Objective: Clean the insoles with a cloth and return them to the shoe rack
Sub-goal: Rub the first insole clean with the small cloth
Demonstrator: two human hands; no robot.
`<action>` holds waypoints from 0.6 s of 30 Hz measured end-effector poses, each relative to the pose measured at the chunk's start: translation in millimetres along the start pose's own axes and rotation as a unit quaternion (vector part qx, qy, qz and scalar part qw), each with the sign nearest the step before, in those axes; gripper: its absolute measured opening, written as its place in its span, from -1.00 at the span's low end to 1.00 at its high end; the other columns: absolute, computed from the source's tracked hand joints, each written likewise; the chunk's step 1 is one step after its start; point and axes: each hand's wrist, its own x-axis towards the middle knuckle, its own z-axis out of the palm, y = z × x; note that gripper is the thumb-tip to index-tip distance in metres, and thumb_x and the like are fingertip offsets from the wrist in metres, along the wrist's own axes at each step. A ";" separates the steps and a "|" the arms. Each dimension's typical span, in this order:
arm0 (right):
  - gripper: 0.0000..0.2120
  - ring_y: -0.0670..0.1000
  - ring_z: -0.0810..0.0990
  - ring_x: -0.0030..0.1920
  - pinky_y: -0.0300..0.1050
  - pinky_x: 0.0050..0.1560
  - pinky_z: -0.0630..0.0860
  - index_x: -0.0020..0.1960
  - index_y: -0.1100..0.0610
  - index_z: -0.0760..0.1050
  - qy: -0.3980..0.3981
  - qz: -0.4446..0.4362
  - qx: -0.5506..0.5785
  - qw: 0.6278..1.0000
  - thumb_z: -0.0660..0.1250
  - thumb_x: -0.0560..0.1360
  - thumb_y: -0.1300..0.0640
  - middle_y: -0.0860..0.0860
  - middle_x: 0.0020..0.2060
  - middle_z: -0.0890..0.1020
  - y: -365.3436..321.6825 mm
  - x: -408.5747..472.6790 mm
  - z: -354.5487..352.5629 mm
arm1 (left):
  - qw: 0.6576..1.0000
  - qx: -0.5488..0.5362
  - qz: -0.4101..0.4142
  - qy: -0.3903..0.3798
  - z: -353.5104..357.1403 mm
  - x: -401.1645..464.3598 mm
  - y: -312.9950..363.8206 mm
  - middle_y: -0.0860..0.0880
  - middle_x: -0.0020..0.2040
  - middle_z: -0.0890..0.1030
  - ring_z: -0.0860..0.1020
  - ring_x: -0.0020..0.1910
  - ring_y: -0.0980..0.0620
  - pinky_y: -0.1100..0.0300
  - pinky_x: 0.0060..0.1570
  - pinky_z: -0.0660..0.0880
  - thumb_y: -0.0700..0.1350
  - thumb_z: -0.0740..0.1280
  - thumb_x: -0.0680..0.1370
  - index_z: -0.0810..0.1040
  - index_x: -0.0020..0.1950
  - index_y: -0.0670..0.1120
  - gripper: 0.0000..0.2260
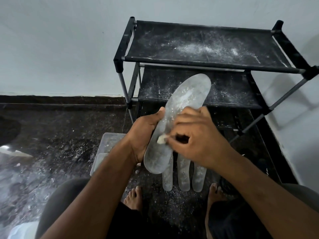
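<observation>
Two hands [145, 133] [195, 137] around insole [186, 95]

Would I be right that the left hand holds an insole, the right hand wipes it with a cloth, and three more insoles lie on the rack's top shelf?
Not quite. The three insoles lie on the floor before the rack, not on its top shelf, as the head view shows. The left hand does hold an insole, and the right hand wipes it with a cloth.
</observation>
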 end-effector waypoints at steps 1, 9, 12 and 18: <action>-0.82 -0.09 0.39 -0.11 -0.09 0.02 0.20 -0.22 -0.03 0.59 0.028 0.014 -0.019 0.999 0.36 0.49 -0.09 -0.21 -0.27 0.50 1.7 1.7 -2.1 | 1.000 0.000 0.000 -0.007 1.8 -0.8 0.1 -0.14 -0.15 0.63 0.61 -0.22 -0.06 0.08 -0.19 0.59 0.07 0.19 0.71 0.66 0.06 -0.19 -0.61; -0.79 -0.09 0.39 -0.12 -0.11 -0.01 0.18 -0.25 0.01 0.54 0.043 0.003 -0.043 0.998 0.38 0.50 -0.07 -0.21 -0.26 0.48 -1.7 1.2 14.6 | 0.999 -0.024 -0.007 -0.028 5.4 -2.7 -2.7 -0.11 -0.24 0.60 0.59 -0.29 0.00 0.14 -0.21 0.55 0.01 0.21 0.68 0.67 -0.06 -0.19 -0.65; -0.79 -0.08 0.39 -0.11 -0.12 0.00 0.16 -0.25 0.03 0.55 0.095 0.032 -0.063 0.993 0.39 0.49 -0.06 -0.19 -0.26 0.50 4.1 8.4 8.6 | 0.998 -0.038 0.006 -0.045 7.8 -3.0 -0.9 -0.10 -0.20 0.61 0.61 -0.25 0.00 0.15 -0.21 0.60 0.01 0.17 0.71 0.65 0.02 -0.18 -0.65; -0.80 -0.10 0.38 -0.11 -0.12 -0.01 0.16 -0.24 0.04 0.53 0.073 -0.002 -0.053 0.996 0.41 0.50 -0.02 -0.17 -0.24 0.49 -1.5 7.9 18.0 | 0.997 -0.052 -0.006 -0.056 11.3 -6.6 -0.8 -0.11 -0.29 0.61 0.62 -0.34 0.00 0.17 -0.29 0.60 0.00 0.16 0.71 0.69 -0.14 -0.19 -0.57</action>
